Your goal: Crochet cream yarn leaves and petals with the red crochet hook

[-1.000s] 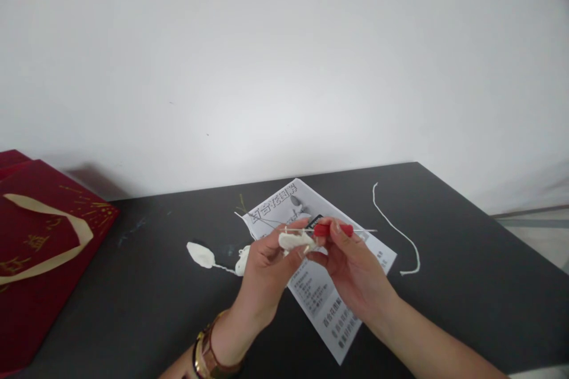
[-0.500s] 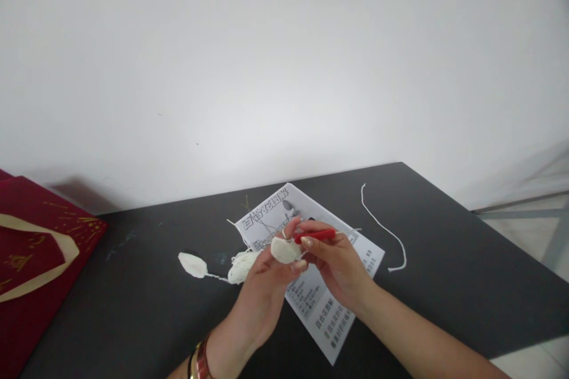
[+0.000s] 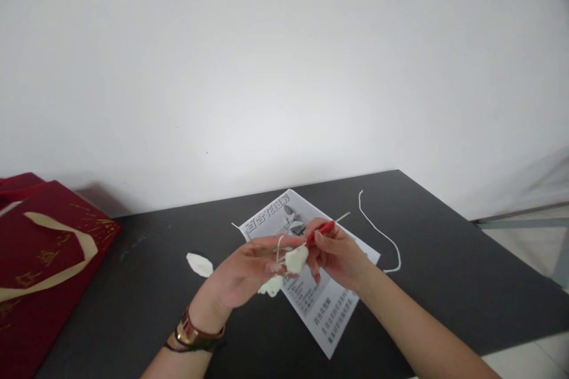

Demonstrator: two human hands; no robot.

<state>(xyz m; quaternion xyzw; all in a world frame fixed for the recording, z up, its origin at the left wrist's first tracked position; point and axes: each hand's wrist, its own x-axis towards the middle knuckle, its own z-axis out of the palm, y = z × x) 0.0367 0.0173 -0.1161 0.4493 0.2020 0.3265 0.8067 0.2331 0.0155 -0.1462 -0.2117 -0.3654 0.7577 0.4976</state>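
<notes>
Head view shows the left hand [image 3: 242, 266] pinching a small white crocheted piece [image 3: 296, 259] between its fingertips, with a strand of white yarn looped over its forefinger. Touching that piece from the right, the right hand [image 3: 338, 254] grips a red-handled crochet hook [image 3: 320, 232], its tip at the piece. Under both hands lies a printed instruction sheet [image 3: 326, 317] on the dark table [image 3: 444, 272]. Left of the left hand rests a white crocheted petal [image 3: 200, 264]; right of the right hand lies a loose yarn length [image 3: 382, 235]. Far left sits a red gift bag [image 3: 40, 266].
</notes>
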